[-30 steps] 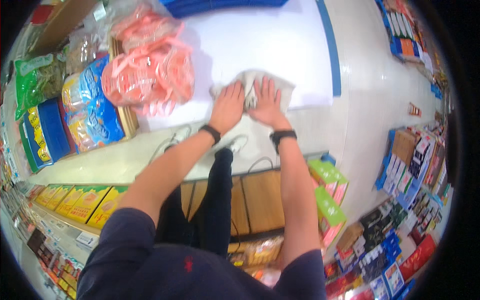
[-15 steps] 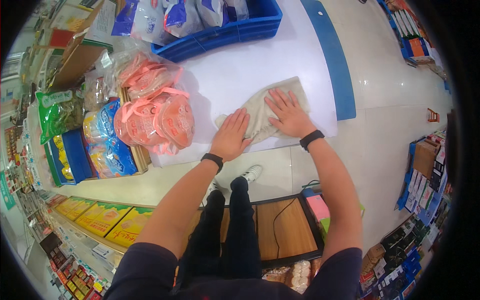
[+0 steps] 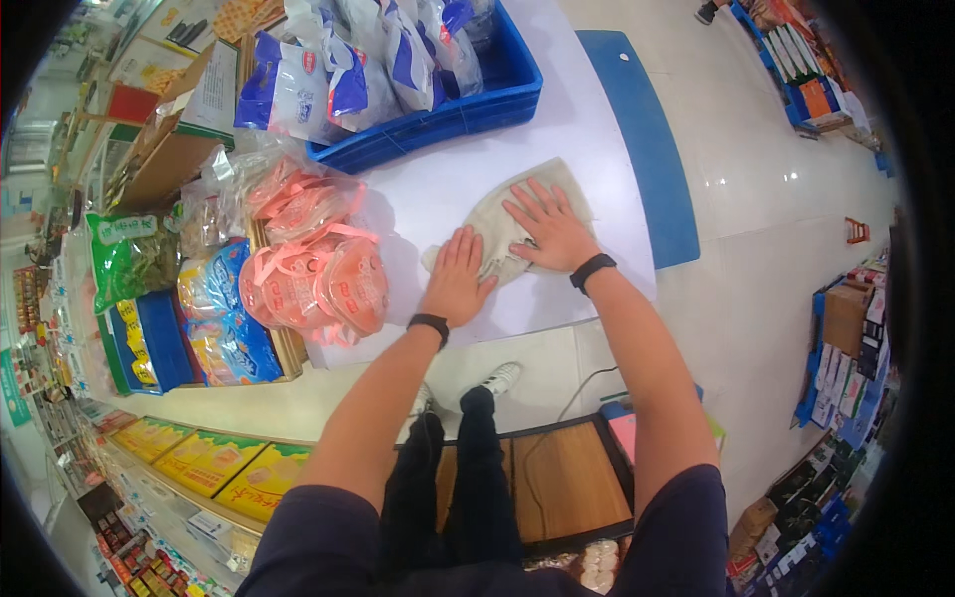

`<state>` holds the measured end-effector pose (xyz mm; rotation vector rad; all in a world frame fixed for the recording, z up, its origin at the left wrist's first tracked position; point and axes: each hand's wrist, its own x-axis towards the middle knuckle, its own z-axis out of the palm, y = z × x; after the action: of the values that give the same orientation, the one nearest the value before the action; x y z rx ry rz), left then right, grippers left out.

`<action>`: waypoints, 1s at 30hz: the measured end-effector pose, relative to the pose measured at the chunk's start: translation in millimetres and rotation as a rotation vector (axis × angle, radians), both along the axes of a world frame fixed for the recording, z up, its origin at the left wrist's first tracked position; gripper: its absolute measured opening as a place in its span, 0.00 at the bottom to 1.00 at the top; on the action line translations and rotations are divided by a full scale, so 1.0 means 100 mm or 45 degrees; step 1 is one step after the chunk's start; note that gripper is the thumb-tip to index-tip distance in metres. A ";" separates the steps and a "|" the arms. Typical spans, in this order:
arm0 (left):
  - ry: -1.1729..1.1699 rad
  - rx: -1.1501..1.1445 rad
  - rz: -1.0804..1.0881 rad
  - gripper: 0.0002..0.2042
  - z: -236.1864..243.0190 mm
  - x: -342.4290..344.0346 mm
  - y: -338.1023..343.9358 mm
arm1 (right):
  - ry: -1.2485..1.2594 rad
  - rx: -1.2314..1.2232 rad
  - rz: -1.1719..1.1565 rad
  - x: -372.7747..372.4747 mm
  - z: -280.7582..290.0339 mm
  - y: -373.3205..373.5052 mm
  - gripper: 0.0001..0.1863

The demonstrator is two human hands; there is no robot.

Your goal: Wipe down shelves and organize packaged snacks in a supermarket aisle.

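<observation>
A beige cloth lies spread, with some creases, on the white tabletop. My right hand presses flat on its right part, fingers spread. At the cloth's left edge rests my left hand, palm down with the fingers stretched out and lying partly on the fabric. Neither hand grips anything. Left of my left hand sit several pink, clear-wrapped packages with pink ribbon straps. A blue crate holding white-and-purple bags stands beyond the cloth.
A blue strip runs along the table's right side. Blue snack packs and a green bag crowd the left. Yellow boxes and a wood-topped stand are near my legs. Shelves of goods stand at right.
My view has shifted, so more of the crate shows. My right hand and the cloth lie slightly further left in the picture; both hands stay flat.
</observation>
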<state>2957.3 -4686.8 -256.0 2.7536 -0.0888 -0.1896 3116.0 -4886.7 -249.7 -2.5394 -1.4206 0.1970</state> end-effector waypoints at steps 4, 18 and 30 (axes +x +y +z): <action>0.045 0.035 -0.033 0.38 0.06 0.08 0.02 | -0.005 0.021 0.026 0.10 -0.03 0.02 0.40; 0.024 0.003 -0.115 0.40 0.01 0.17 0.20 | 0.070 -0.177 0.187 0.34 -0.09 0.10 0.41; -0.041 0.034 -0.050 0.41 -0.08 0.52 0.14 | -0.126 0.082 -0.343 0.16 -0.26 0.29 0.31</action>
<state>3009.5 -4672.7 -263.9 2.7837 -0.1505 -0.1578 3131.5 -4857.5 -276.0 -2.6834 -1.0795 -0.0203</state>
